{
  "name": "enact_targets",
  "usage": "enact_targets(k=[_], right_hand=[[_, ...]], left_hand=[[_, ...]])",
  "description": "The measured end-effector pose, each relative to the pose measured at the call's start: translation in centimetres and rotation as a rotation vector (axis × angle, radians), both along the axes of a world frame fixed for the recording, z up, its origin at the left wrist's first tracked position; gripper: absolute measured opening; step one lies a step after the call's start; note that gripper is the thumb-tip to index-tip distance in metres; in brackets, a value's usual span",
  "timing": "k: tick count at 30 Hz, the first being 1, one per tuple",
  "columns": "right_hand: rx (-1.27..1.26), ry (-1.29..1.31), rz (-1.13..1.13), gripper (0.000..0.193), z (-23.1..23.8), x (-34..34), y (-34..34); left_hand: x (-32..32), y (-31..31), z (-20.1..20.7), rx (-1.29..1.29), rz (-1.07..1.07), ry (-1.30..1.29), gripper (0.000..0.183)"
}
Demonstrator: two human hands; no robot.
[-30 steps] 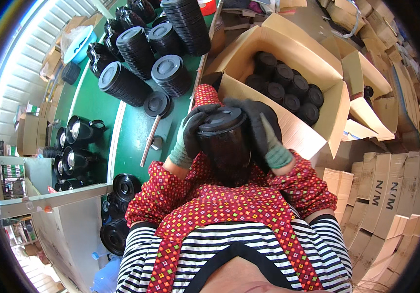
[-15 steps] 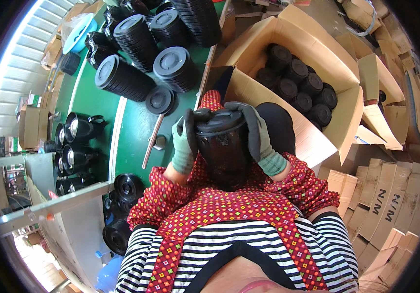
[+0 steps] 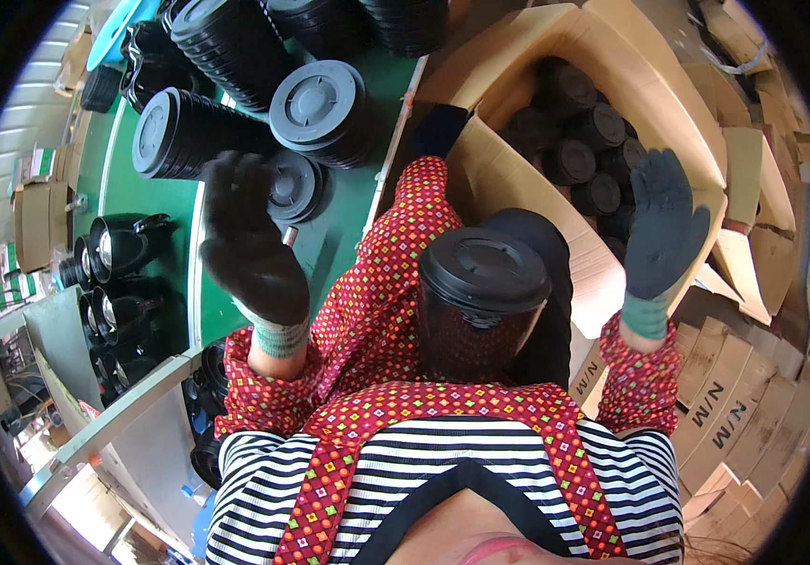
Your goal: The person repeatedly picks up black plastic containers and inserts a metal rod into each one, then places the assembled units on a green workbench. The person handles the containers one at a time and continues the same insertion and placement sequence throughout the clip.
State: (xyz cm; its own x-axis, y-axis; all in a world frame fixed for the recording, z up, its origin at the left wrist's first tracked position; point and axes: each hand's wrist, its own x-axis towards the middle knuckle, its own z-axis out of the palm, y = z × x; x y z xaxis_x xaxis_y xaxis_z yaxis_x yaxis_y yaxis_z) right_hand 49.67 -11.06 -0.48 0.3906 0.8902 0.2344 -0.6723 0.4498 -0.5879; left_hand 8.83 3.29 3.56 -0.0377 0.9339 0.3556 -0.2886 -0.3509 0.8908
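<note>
A dark, glossy jar [image 3: 466, 344] with a black lid [image 3: 483, 268] on top stands in my lap, and neither hand touches it. To its left, my left hand [image 3: 252, 240] is raised in a dark-palmed glove, fingers stretched out and holding nothing. It overlaps the edge of a low pile of round black lids [image 3: 294, 188] on the green table. My right hand [image 3: 666, 226], gloved alike, is lifted to the right with the palm flat and the thumb apart. Behind it is an open cardboard box [image 3: 537, 188] with several black-lidded jars [image 3: 598, 193] inside.
Tall stacks of black lids [image 3: 315, 104] crowd the far end of the green table [image 3: 137, 184]. Shiny black pitchers [image 3: 127, 245] line its left side. A metal rail [image 3: 104, 424] runs at the near left. Flat cardboard cartons [image 3: 735, 405] are piled at the right.
Both hands have let go of the lidded jar and swung apart, the left one toward the table, the right one toward the box. The view has shifted, and the jar now rests in my lap.
</note>
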Motion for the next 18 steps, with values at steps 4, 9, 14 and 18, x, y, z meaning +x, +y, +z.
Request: enact_targets(k=[4, 9, 14, 18], right_hand=[[-0.388, -0.664, -0.531, 0.060, -1.1, -6.2, 0.9], [-0.317, -0.728, -0.505, 0.059, 1.5, -7.1, 0.7], [-0.400, -0.754, -0.675, 0.057, 1.6, -6.9, -0.5], [-0.355, -1.257, -0.637, 0.051, 4.3, -9.7, 0.7]], left_hand=[[7.3, -4.2, -5.5, -0.047, -0.319, 0.059, 0.078], [7.3, -1.2, -5.7, -0.028, -0.348, -0.208, 0.085], [6.5, -0.9, -4.3, -0.113, -0.373, -0.095, 0.083], [8.6, -3.3, -6.5, -0.136, -0.471, -0.038, 0.092]])
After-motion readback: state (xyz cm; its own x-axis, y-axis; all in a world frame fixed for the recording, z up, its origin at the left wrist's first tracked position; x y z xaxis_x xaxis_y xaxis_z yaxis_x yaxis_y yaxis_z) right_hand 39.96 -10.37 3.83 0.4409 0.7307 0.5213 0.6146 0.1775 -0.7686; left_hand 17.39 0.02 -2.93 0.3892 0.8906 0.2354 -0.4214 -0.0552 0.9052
